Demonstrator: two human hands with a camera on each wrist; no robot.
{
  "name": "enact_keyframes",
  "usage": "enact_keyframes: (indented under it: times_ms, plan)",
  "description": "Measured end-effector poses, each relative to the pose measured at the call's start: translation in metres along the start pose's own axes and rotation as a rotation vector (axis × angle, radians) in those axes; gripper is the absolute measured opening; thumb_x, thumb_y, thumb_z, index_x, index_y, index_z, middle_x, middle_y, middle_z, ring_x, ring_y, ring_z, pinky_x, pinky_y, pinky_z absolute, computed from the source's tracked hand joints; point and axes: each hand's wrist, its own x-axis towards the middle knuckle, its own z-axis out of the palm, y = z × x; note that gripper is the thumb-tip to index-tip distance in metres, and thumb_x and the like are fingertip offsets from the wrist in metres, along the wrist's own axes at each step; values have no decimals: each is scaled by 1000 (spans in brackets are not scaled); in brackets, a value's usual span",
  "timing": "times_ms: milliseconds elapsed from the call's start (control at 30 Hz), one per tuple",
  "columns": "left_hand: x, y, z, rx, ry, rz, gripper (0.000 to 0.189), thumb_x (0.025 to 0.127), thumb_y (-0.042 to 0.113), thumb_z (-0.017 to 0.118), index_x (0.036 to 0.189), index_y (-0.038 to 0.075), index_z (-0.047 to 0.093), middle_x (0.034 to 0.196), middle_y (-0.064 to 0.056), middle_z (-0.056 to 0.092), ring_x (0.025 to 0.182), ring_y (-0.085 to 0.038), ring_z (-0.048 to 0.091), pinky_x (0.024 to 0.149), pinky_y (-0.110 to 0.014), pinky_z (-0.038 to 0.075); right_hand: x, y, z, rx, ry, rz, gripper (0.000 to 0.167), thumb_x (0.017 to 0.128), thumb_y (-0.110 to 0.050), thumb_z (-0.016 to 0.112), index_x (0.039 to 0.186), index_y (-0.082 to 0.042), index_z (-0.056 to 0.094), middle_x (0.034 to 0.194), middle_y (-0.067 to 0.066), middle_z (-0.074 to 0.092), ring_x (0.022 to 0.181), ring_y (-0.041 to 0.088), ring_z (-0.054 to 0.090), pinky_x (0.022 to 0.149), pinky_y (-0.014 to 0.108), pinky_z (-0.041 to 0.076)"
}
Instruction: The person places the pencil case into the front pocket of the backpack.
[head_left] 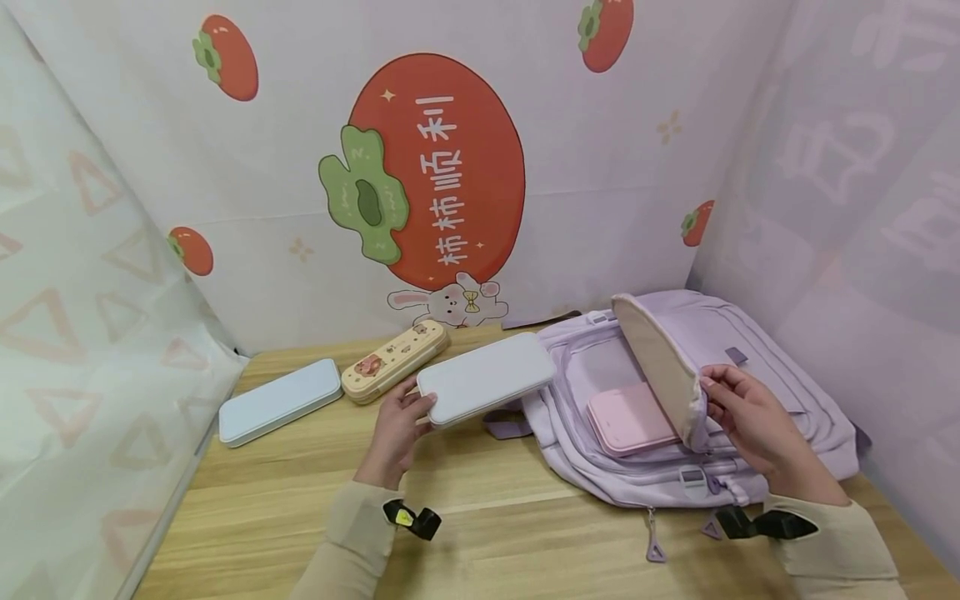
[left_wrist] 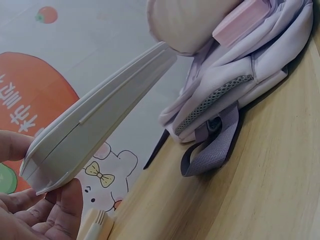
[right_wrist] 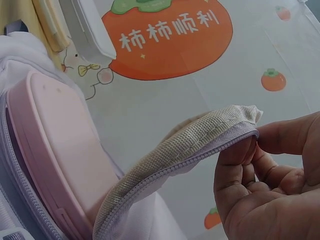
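Observation:
My left hand (head_left: 397, 429) pinches the near left end of a white pencil case (head_left: 487, 379), thumb on top. The case is held above the table, its right end at the edge of a lilac backpack (head_left: 585, 450). In the left wrist view, its seamed side (left_wrist: 100, 120) faces the camera. My right hand (head_left: 750, 417) pinches the zippered rim of the backpack's flap (head_left: 660, 367) and holds it raised, as the right wrist view shows too. Inside the opened backpack lies a pink case (head_left: 630, 417), partly behind the flap.
On the wooden table (head_left: 480, 533), a light blue case (head_left: 281, 400) lies at the left, beside a cream pencil case (head_left: 393, 362) with printed bears. A purple zipper pull (head_left: 655, 546) hangs at the backpack's front. Printed cloth walls (head_left: 600, 167) enclose the table.

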Motion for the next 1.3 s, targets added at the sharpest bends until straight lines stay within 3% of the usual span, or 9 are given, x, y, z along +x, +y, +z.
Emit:
enact_keyframes:
  times_ms: [367, 667, 1000, 1300]
  plan:
    - [1, -2, 11, -10, -21, 20, 49, 100, 0, 61, 146, -5, 47, 117, -16, 63, 86, -15, 65, 66, -28, 53, 0, -2, 2, -5, 1, 2, 25, 108, 3, 46, 105, -12, 65, 92, -3, 60, 80, 6, 58, 69, 17, 49]
    - [1, -2, 15, -2, -21, 10, 52, 100, 1, 61, 149, -5, 44, 126, -23, 60, 88, -16, 64, 67, -28, 52, 0, -3, 4, 6, -7, 2, 25, 108, 3, 45, 105, -12, 65, 92, -3, 62, 80, 6, 59, 69, 17, 50]
    - [6, -3, 20, 17, -42, 21, 53, 100, 1, 61, 149, -8, 42, 128, -26, 59, 90, -17, 64, 67, -27, 53, -3, -3, 4, -1, 48, 24, 31, 108, 7, 40, 104, -11, 64, 91, -2, 59, 78, 6, 57, 67, 17, 48]
    - [9, 2, 30, 18, -53, -1, 52, 100, 1, 62, 148, -6, 45, 126, -24, 60, 88, -17, 63, 65, -27, 53, -4, -3, 5, 9, 64, 20, 26, 108, 5, 44, 103, -11, 65, 92, -1, 59, 79, 6, 57, 68, 17, 48]
